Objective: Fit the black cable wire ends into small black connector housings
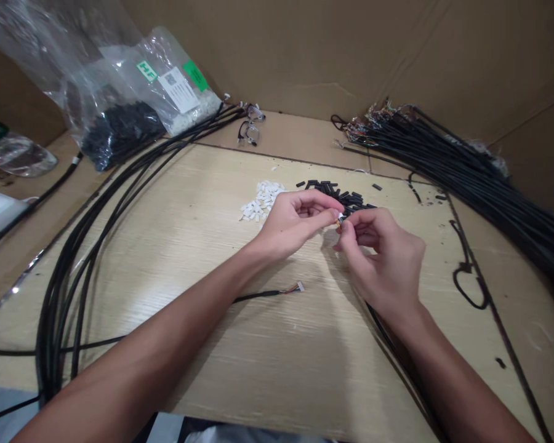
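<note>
My left hand (293, 224) pinches a small white connector (340, 216) between thumb and fingertips. Close against it, my right hand (385, 255) is closed on the thin wires at the end of a black cable (381, 329), which runs down beneath my right forearm. The fingers partly hide the joint between wires and connector. Below my hands, another black cable (263, 295) lies on the board, ending in coloured wires and a white plug (300, 287). Just beyond my fingers are a heap of white connector housings (261, 200) and a scatter of short black tube pieces (351, 198).
A loop of black cables (67, 277) curves along the left. A thick bundle of black cables (466, 163) with bare wire ends lies at the right. Clear bags (178, 86) of small parts lean against the cardboard wall (305, 55). Glasses (248, 132) rest at the back.
</note>
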{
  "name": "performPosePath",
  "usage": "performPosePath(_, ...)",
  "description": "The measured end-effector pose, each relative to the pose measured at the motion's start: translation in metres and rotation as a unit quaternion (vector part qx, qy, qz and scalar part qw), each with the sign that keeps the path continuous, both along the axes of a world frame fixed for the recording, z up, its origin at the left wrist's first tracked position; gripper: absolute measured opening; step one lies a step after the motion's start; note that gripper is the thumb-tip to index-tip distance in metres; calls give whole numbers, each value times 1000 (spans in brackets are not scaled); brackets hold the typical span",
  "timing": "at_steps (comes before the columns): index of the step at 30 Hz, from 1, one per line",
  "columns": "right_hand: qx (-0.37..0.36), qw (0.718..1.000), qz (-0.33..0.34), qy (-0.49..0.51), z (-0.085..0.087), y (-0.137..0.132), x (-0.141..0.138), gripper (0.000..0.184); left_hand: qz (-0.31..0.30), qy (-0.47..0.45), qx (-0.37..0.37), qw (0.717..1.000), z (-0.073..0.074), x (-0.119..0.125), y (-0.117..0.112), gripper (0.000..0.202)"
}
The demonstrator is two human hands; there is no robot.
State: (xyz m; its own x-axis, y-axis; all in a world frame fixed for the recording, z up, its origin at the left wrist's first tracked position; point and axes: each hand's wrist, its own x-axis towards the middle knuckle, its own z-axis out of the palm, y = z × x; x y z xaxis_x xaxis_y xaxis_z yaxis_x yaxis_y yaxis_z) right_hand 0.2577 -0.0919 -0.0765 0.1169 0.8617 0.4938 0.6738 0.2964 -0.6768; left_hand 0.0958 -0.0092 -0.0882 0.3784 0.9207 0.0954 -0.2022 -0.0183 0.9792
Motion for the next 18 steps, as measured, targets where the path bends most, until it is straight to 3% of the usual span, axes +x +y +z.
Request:
performPosePath(5,-78,975,58,202,0,7,0,15,-17,-36,-8,999,3,-4,3,10)
performPosePath(8,-79,966,58,238,-2,10,0,17,-16,-44,-15,999,4,-6,4,12)
performPosePath(14,-11,998,4,66,-4,5,-1,8,-16,-33,-26,999,2,-4,2,11)
performPosePath(18,45,999,-16,-21,-8,4,1,4,-8,-28,-22,999,2,-2,1,8)
